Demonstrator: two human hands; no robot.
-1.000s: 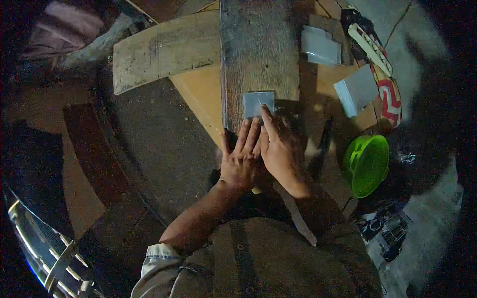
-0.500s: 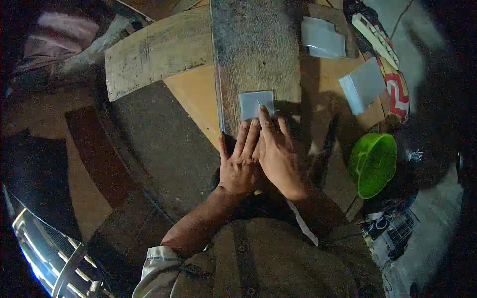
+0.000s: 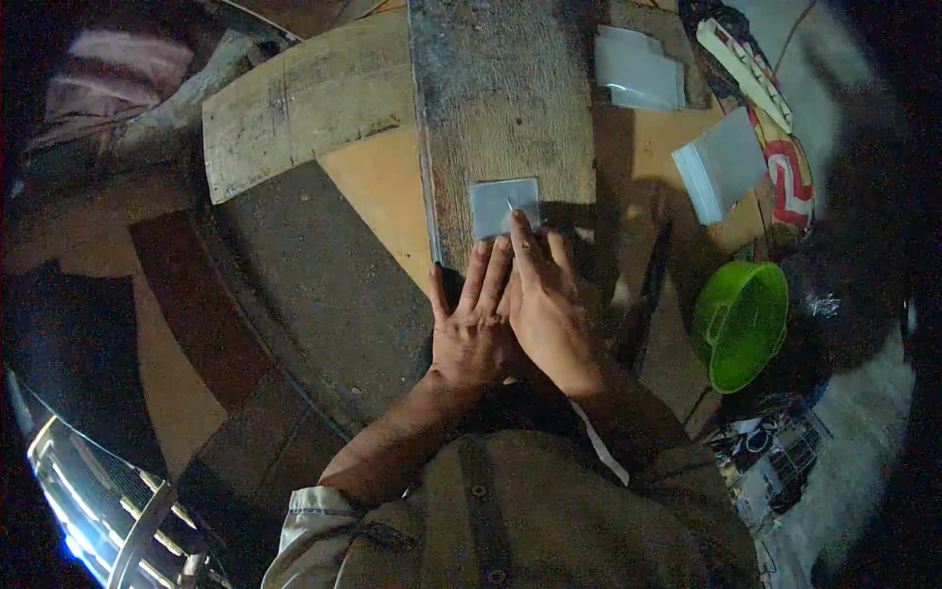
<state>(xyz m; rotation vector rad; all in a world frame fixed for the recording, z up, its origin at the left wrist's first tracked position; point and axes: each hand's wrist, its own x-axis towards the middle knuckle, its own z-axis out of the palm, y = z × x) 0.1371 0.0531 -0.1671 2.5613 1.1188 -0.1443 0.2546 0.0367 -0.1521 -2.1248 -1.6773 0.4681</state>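
A small square translucent plastic sheet or pouch (image 3: 496, 203), bluish-grey, lies flat on the upright-grained wooden board (image 3: 510, 118) in front of me. My left hand (image 3: 471, 329) rests palm down on the board's near part, fingers spread, its middle fingertips at the near edge of the square. Beside it, partly overlapping it, my right hand (image 3: 551, 319) has the index finger stretched out, its tip on the near right part of the square. Another finger of that hand lies outstretched to the right. The right thumb is hidden.
Right of the board lie a pile of clear plastic sheets (image 3: 638, 74) and a fanned stack of them (image 3: 721, 167). Nearer stands a green plastic basket (image 3: 721, 344), tilted. A cream power strip (image 3: 741, 74) lies at the far right, a curved plank (image 3: 304, 98) at the left.
The whole view has shifted very slightly. Both hands and the plastic square keep the same places relative to each other.
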